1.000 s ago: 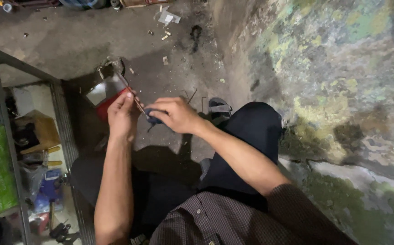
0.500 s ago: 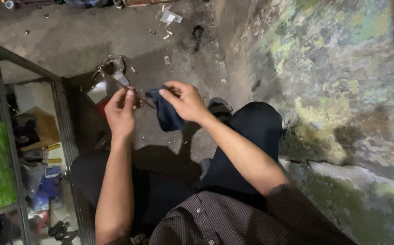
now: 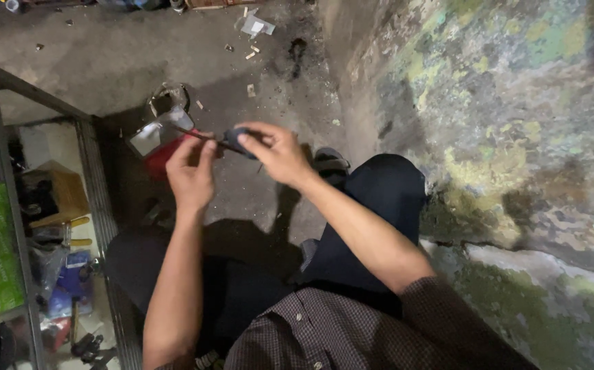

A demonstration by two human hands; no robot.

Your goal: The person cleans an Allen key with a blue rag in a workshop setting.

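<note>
My right hand now bunches the dark cloth, which hung loose half a second ago, around the thin tool pinched by my left hand: wiping continues. Below lie a red container, concrete floor; a glass cabinet crowds my left.

1 head-worn camera looks steeply down, close above the concrete floor.
</note>
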